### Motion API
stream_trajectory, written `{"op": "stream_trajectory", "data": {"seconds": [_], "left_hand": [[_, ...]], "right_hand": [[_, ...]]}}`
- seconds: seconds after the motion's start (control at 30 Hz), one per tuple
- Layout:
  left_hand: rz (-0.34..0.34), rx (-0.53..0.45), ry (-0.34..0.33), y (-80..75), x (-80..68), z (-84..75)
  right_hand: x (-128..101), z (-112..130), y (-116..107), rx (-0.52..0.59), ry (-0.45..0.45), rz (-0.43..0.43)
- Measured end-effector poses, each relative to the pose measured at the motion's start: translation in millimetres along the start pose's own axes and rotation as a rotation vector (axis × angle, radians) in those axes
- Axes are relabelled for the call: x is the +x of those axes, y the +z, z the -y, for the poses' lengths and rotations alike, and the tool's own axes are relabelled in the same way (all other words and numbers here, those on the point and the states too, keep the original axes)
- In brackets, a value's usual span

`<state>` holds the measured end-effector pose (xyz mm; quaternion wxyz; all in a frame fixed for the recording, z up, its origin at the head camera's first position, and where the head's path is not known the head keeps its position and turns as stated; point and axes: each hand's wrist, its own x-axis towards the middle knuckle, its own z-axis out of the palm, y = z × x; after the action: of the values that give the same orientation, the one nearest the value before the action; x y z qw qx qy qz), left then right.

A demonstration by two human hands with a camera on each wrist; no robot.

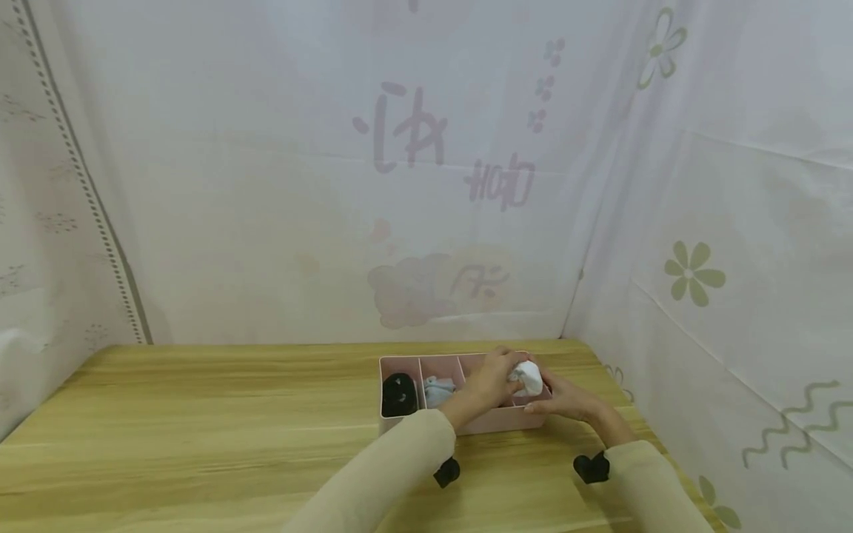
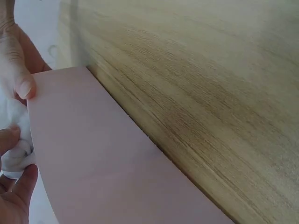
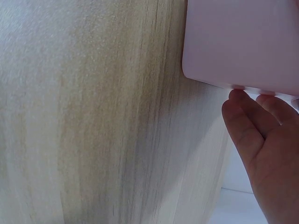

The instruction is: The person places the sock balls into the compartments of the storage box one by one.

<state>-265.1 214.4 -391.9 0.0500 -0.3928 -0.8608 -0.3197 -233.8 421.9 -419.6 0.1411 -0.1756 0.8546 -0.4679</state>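
A pink divided storage box (image 1: 496, 423) stands on the wooden table. My left hand (image 1: 489, 381) reaches over its front wall and pinches a white bundled cloth (image 1: 529, 377) at the right-end compartment. In the left wrist view, the fingertips press into the folded white cloth (image 2: 17, 114) just inside the rim. My right hand (image 1: 569, 400) holds the box's right end, thumb at the front corner. In the right wrist view, its fingers (image 3: 243, 119) lie against the end wall. The left hand covers part of the middle compartments.
A black rolled item (image 1: 398, 394) fills the box's left compartment, with a grey-blue folded cloth (image 1: 438, 390) in the one beside it. The wooden tabletop (image 1: 200, 437) extends left of the box. Printed white curtains (image 1: 300, 185) hang behind and at both sides.
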Motion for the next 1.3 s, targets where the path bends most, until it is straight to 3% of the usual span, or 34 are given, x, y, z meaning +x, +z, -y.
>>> {"op": "stream_trajectory", "data": {"seconds": [0.47, 0.6, 0.8, 0.97, 1.3], "left_hand": [[0.042, 0.224, 0.082, 5.8, 2.4, -2.9], [0.02, 0.29, 0.135, 8.3, 3.4, -4.4], [-0.038, 0.285, 0.179, 13.1, 3.2, -3.5], [-0.039, 0.263, 0.176, 17.3, 3.2, -2.4], [0.045, 0.342, 0.108, 19.2, 5.3, -6.5]], "right_hand": [[0.8, 3.6, 1.7, 0.055, 0.007, 0.03], [0.5, 3.1, 1.2, 0.04, 0.038, 0.004], [0.6, 0.7, -0.2, 0.008, 0.032, -0.01], [2.4, -2.7, 0.5, 0.034, -0.011, 0.015], [1.1, -2.5, 0.3, 0.039, 0.046, -0.024]]}}
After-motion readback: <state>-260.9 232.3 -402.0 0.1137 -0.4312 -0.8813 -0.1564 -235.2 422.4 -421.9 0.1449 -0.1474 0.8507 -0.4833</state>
